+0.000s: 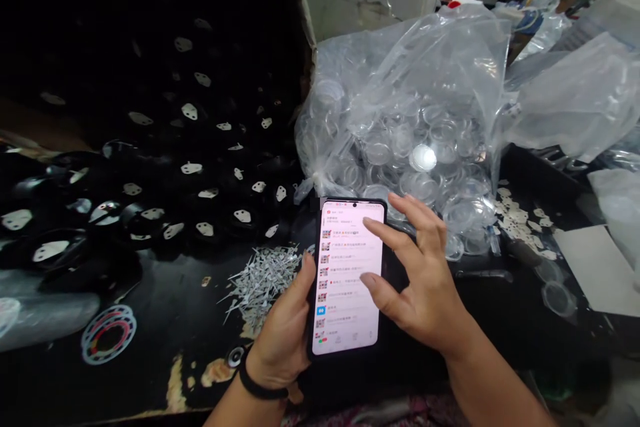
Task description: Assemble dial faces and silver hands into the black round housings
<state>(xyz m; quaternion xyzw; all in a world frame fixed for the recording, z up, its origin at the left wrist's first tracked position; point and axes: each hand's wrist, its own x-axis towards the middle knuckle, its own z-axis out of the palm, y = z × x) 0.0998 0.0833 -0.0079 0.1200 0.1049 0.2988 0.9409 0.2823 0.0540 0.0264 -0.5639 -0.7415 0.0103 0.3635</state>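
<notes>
The left hand (283,337) is clasping the phone (349,280) at the table (165,307) front edge, the right hand (425,287) hovering above, grip spread.

The black worktop (165,300) is worn, and its near edge is chipped to a pale colour. On the far left lie many black discs (105,213) with white tags on them. A heap of small grey pins (260,280) lies in the middle, and a ring with coloured marks (109,334) lies near left. Far right of centre stands a clear bag (400,100) full of clear round lids. To the right lie loose white tags (515,217), a white sheet (595,267) and a single clear lid (559,298).
</notes>
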